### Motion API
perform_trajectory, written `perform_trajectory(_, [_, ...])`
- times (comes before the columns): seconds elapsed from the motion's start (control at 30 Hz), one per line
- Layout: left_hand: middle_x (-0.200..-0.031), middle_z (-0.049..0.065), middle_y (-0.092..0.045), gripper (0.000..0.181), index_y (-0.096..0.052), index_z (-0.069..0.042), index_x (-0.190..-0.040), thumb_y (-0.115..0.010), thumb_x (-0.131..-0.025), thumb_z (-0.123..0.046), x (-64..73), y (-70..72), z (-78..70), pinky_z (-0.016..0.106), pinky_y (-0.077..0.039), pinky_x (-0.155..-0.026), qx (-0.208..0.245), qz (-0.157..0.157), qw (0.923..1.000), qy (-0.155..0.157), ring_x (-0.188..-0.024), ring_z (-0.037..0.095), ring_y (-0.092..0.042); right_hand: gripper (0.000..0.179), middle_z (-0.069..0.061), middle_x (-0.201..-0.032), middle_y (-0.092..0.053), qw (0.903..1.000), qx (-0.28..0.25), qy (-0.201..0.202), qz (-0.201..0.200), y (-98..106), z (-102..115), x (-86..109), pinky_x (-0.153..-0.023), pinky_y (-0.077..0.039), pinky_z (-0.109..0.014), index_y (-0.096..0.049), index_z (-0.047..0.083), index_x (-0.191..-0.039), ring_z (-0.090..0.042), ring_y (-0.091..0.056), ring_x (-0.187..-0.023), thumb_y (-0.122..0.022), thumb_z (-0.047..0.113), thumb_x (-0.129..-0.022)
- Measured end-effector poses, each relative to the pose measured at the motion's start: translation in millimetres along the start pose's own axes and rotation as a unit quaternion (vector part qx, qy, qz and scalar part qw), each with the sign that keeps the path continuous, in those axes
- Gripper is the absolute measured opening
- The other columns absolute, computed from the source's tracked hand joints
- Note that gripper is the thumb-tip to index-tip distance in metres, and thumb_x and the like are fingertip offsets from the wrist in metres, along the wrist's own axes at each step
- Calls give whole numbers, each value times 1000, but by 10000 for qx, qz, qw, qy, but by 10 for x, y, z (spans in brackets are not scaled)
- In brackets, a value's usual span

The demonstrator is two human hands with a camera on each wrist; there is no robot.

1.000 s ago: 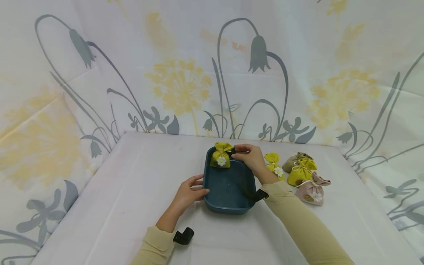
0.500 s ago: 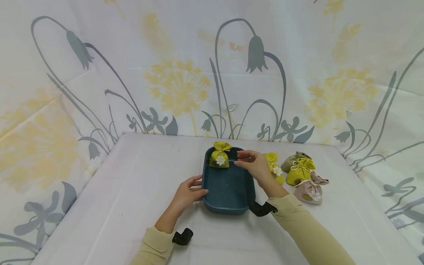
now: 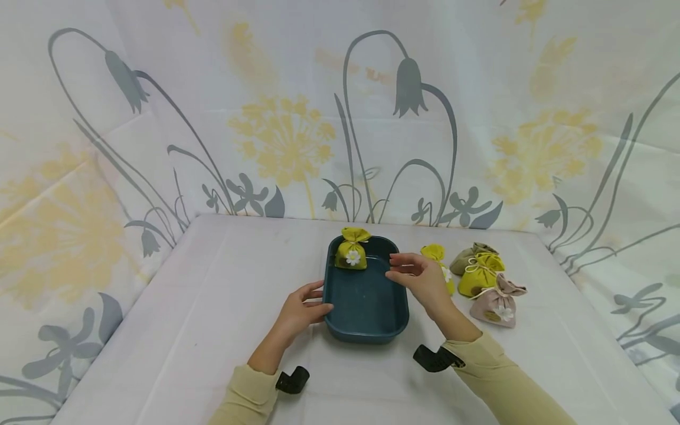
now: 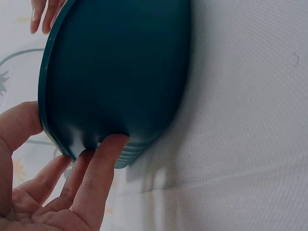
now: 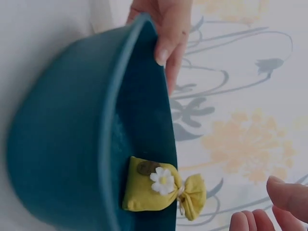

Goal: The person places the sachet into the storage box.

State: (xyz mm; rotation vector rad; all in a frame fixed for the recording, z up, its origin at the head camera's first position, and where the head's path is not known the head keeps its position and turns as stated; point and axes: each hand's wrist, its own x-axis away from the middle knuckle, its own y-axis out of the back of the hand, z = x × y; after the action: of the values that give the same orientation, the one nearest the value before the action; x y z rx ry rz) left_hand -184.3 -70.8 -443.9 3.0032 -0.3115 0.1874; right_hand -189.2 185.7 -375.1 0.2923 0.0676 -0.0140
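A dark teal plastic bin [image 3: 366,301] stands in front of me. My left hand [image 3: 296,310] grips its left side, thumb over the rim and fingers against the outer wall [image 4: 125,72]. At the bin's back left corner, a yellow-green drawstring pouch [image 3: 352,252] with a white daisy sits upright, its gathered top above the rim. In the right wrist view this pouch [image 5: 151,190] leans on the wall. My right hand [image 3: 425,284] hovers over the bin's right rim, fingers loosely bent with nothing between them.
Right of the bin, a yellow pouch [image 3: 432,252] is partly hidden behind my right hand. Farther right cluster an olive-brown pouch [image 3: 463,260], another yellow one [image 3: 478,278] and a pink one [image 3: 496,306]. A flower-print cloth [image 3: 287,141] hangs behind the white-covered table [image 3: 239,265].
My right hand has drawn back from beside the pouch in the bin, moving right and toward me. The left hand, bin and pouches have stayed put.
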Motion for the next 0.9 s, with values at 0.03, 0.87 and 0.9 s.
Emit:
perform_trajectory(0.03, [-123,22,-51,61,-43,-2,-137,-71,-82,-8,-2,0,1,36,-55,-74,-4,2,10000,-9,-107,32,-57,40,-17,-115,-61,10000,-33,20,12,14,-10,25,-83,-52,-29,-62,2,-117,-23,-60,-98,-74,11,-80])
perform_trajectory(0.87, [-124,23,-50,61,-43,-2,-137,-71,-82,-8,3,-2,-6,36,-55,-74,40,-9,10000,-19,-106,32,-58,39,-20,-112,-61,9988,-98,73,-482,354,-225,505,-76,-52,-21,-61,-5,-114,-9,-62,-89,-74,9,-79])
perform_trajectory(0.9, [-124,22,-50,61,-43,-2,-137,-71,-82,-8,3,-3,-6,36,-55,-74,37,-14,10000,-14,-106,32,-58,39,-19,-113,-61,9986,-75,70,-513,370,-231,522,-76,-52,-20,-61,-5,-114,-9,-62,-89,-74,9,-80])
